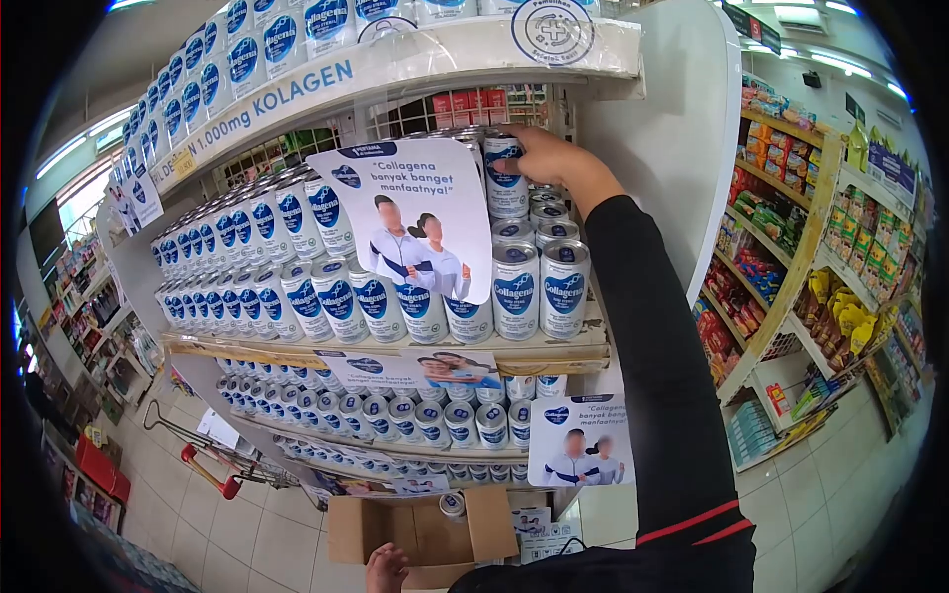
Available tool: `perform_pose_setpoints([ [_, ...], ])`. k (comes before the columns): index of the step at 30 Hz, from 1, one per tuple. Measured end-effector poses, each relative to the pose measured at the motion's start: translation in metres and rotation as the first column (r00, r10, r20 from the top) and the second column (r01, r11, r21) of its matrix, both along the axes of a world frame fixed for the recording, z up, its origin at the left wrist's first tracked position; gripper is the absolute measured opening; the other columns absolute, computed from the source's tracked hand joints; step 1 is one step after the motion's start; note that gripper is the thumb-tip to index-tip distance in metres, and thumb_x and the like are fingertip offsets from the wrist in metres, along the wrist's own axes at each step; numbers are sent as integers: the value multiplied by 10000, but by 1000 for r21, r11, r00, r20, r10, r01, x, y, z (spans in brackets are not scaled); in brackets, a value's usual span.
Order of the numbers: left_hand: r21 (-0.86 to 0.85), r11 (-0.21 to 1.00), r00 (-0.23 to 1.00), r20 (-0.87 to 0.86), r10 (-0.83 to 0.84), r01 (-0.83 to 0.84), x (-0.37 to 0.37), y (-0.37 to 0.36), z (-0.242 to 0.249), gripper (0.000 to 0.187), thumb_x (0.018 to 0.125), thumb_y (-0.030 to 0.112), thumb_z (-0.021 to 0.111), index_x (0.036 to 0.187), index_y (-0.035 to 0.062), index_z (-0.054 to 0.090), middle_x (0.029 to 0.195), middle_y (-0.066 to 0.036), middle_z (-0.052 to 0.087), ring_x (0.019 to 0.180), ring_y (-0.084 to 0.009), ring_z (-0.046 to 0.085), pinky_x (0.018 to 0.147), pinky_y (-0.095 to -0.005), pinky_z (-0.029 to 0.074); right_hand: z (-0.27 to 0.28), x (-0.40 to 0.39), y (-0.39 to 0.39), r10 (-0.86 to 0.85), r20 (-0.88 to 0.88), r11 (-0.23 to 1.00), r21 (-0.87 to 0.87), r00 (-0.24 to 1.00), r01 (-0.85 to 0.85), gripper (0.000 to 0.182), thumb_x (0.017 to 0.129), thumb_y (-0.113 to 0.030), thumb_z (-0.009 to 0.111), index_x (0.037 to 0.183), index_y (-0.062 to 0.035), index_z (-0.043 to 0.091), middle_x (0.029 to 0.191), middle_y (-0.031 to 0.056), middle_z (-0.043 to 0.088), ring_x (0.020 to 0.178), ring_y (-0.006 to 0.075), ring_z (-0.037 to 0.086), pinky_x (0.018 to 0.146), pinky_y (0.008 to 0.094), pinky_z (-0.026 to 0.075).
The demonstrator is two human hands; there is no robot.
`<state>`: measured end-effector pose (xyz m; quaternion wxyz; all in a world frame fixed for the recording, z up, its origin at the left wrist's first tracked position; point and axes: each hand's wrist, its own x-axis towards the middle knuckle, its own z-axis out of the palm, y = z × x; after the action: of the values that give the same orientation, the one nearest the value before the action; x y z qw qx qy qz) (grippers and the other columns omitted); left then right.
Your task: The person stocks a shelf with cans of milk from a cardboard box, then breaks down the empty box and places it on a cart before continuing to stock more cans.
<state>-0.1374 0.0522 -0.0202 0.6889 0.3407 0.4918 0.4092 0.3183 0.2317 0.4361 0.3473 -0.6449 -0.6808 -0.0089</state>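
Note:
High on the shelf, my right hand [554, 158] grips a white and blue Collagena can [507, 183] near its top. This can stands above the lower cans, at the right end of the stacked rows. Two front cans [539, 292] stand below it on the same shelf. My left hand [387, 568] is low, at the near edge of an open cardboard box [361, 529], with its fingers curled and nothing visible in them. One can [452, 506] shows inside the box at its far side.
A hanging promotional sign [410, 217] covers part of the can rows. Above is a shelf edge [415, 59] with more cans; a white side panel [682, 119] stands at right. A shopping cart [227, 465] is at lower left, snack shelves [781, 208] at far right.

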Motion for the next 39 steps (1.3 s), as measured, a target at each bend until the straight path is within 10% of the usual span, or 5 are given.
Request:
perform_pose_setpoints([
  [10,-51,999,1000,14,-17,18,-5,0,-10,468,797,445,515,1140,130,478,1024,-46,534,927,-179,490,803,-353,375,-12,2,-2,2,-118,1000,26,993,1,642,741,-230,637,1271,-80,309,1178,186,469,1099,301,448,909,338,363],
  [16,-118,988,995,-20,100,-102,-2,-1,19,228,813,216,496,1015,111,494,876,-47,569,748,-144,548,617,-270,418,-6,-2,-33,-360,281,833,526,890,171,575,724,-240,647,1214,-70,399,953,143,581,699,201,577,664,295,460],
  [26,6,991,973,-188,134,-135,-21,10,14,245,787,194,531,1014,104,518,905,-23,564,803,-117,533,650,-261,404,-84,-159,-219,275,-140,553,832,951,-38,144,734,-17,571,874,-45,585,713,43,561,602,105,516,539,213,412],
  [30,30,998,967,-246,63,-57,-22,6,26,236,801,189,508,1016,92,515,927,-12,564,825,-109,517,679,-271,400,-167,-199,-207,382,165,779,473,909,-413,194,639,44,579,806,-54,566,665,84,541,498,204,506,466,253,408],
  [39,-18,998,980,-194,50,-55,-62,-3,8,232,803,165,488,1022,92,508,935,-17,560,820,-102,514,674,-245,400,-401,-231,-129,193,-62,939,-277,979,-203,87,680,-49,566,762,-57,537,717,110,557,658,273,551,578,362,436],
])
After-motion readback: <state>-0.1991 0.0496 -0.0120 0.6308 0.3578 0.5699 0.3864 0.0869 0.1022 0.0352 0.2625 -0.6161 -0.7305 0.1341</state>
